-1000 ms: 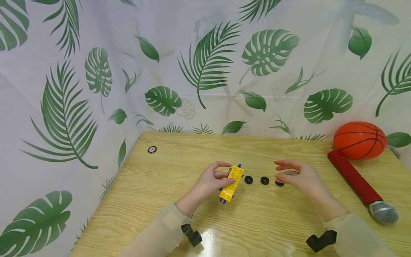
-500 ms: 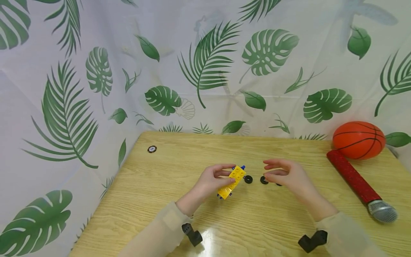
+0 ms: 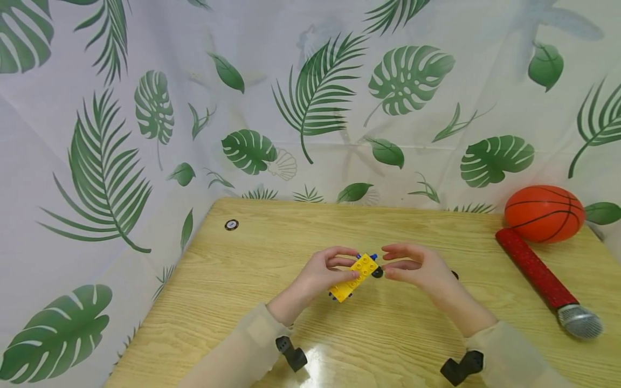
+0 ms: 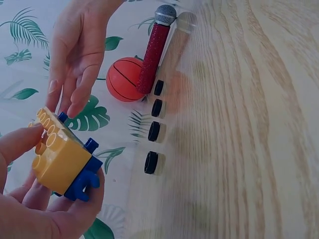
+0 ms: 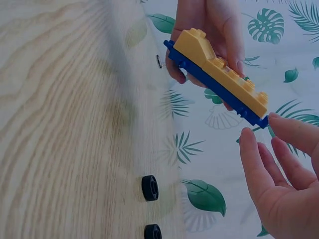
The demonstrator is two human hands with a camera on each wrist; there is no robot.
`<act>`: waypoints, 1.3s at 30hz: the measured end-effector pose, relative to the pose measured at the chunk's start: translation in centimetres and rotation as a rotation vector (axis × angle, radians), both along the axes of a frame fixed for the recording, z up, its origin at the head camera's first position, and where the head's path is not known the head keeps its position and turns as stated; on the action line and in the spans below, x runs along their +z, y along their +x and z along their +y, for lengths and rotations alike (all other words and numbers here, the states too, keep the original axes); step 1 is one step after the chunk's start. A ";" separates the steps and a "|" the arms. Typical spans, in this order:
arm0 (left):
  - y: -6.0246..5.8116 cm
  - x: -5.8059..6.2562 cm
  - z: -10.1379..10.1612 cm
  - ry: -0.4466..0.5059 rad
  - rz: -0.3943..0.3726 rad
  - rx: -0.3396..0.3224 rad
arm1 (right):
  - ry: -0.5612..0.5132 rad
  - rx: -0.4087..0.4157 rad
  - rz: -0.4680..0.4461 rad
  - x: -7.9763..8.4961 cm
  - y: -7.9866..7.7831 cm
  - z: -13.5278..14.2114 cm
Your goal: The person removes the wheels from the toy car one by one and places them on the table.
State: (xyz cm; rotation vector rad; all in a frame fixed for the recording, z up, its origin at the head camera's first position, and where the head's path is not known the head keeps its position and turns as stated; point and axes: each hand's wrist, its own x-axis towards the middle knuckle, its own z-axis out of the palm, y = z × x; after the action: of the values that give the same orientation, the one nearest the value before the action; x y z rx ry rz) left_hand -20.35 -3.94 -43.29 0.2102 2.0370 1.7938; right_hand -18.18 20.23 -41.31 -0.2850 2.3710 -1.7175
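My left hand (image 3: 325,272) grips a toy vehicle body (image 3: 360,276) built of yellow studded blocks on a blue base. Its thumb lies on the yellow studs, with fingers under the blue side. Blue axle stubs and a hook-like end stick out of the base (image 4: 82,184). My right hand (image 3: 417,267) is at the body's far end, thumb and fingers spread, fingertips right by the blue tip (image 5: 264,122). Nothing lies between those fingers. Several small black wheels stand in a row on the table, among them a near wheel (image 4: 151,163) and another (image 5: 149,187).
A red toy microphone (image 3: 538,269) lies at the right of the wooden table (image 3: 271,231), touching an orange basketball-patterned ball (image 3: 544,214). A black-and-white chip (image 3: 232,224) lies at the back left. Behind the table hangs a leaf-print cloth (image 3: 330,178).
My right hand has moved left over the wheels to the toy body. My left hand has turned the body slightly, its far end swinging right.
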 end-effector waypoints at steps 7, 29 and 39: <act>0.1 0.1 0.3 0.046 -0.021 -0.034 | -0.047 0.057 -0.021 0.0 0.2 -0.4; -0.1 0.0 -0.4 0.101 -0.048 -0.193 | -0.095 0.145 -0.105 -0.4 0.4 0.2; 0.0 -0.3 -1.0 0.121 -0.011 -0.206 | -0.129 0.097 -0.115 -0.6 0.9 0.7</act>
State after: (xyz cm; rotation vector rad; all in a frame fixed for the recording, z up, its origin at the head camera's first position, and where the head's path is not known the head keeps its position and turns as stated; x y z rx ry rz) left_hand -20.36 -4.98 -43.55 0.4289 1.8274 1.7842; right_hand -17.28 20.96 -41.89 -0.3070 2.1347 -1.7945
